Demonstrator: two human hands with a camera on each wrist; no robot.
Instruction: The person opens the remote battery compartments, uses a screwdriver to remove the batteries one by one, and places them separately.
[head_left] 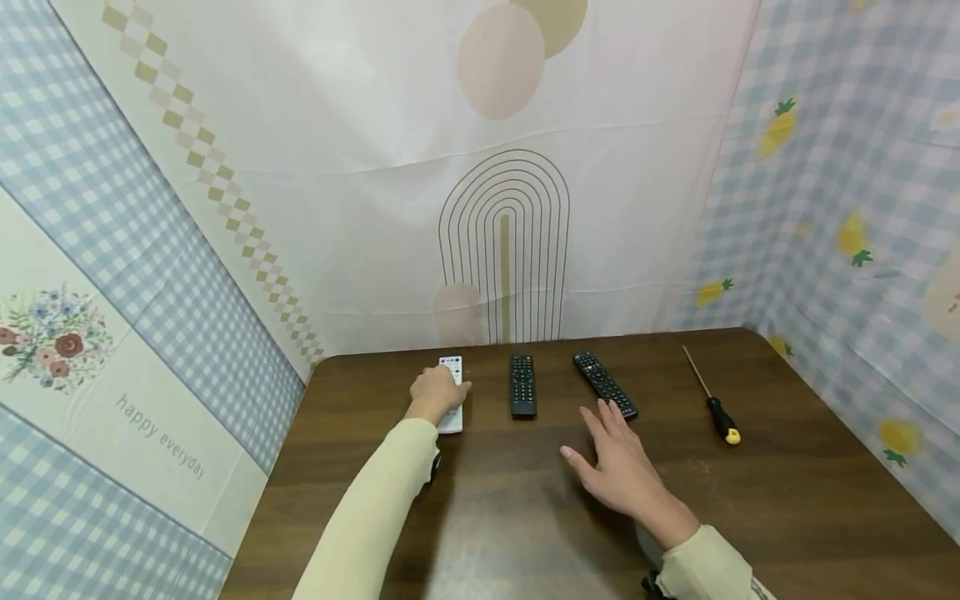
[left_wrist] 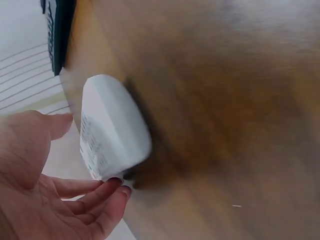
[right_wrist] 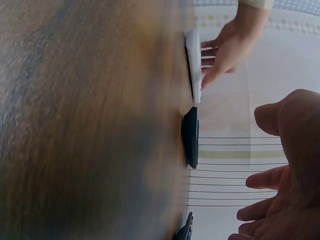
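A white remote control [head_left: 452, 423] lies lengthwise on the table at the left. Over its middle is my left hand [head_left: 435, 392], hiding part of the buttons. In the left wrist view, the fingertips [left_wrist: 114, 186] reach the remote's side while the thumb stands apart from it. My right hand [head_left: 618, 471] hovers over the table with fingers spread and holds nothing. Just beyond its fingertips lies a slanted black remote control [head_left: 606, 385]. Between the two hands, farther back, is another black remote control [head_left: 522, 387].
A screwdriver [head_left: 722, 419] with a black and yellow handle lies at the right, its shaft pointing to the back. The brown wooden table [head_left: 495, 508] ends at a patterned cloth backdrop [head_left: 360, 250], with checked cloth on both sides.
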